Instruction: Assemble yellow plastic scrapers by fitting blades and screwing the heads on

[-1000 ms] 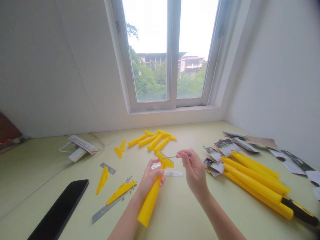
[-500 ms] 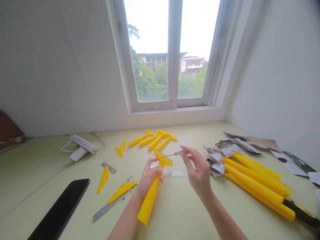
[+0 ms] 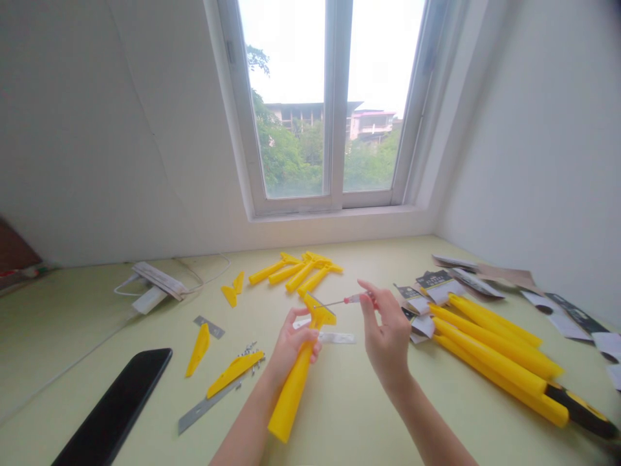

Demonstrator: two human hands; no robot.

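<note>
My left hand (image 3: 294,346) is closed round the neck of a yellow scraper (image 3: 294,395), its handle slanting toward me and its wide head pointing away. In my right hand (image 3: 387,330) is a small screwdriver (image 3: 353,298) with a clear and red handle, pinched between thumb and fingers. The shaft reaches left to the scraper's head, its tip on or close to it. A pale flat strip (image 3: 337,338) lies on the table just behind the scraper. Left of my left hand, a yellow blade cover (image 3: 233,374) lies with several small screws (image 3: 253,353) and a grey metal blade (image 3: 204,409).
Several yellow scrapers (image 3: 295,272) lie at the back. Yellow tubes (image 3: 495,343) and card packaging (image 3: 434,285) cover the right side. To the left are a black phone (image 3: 116,404), a power strip (image 3: 158,281), another yellow cover (image 3: 197,349) and a short blade (image 3: 211,327).
My right hand has shifted slightly right, and its fingers sit differently on the screwdriver handle. The scraper stays in my left hand, nearly unmoved.
</note>
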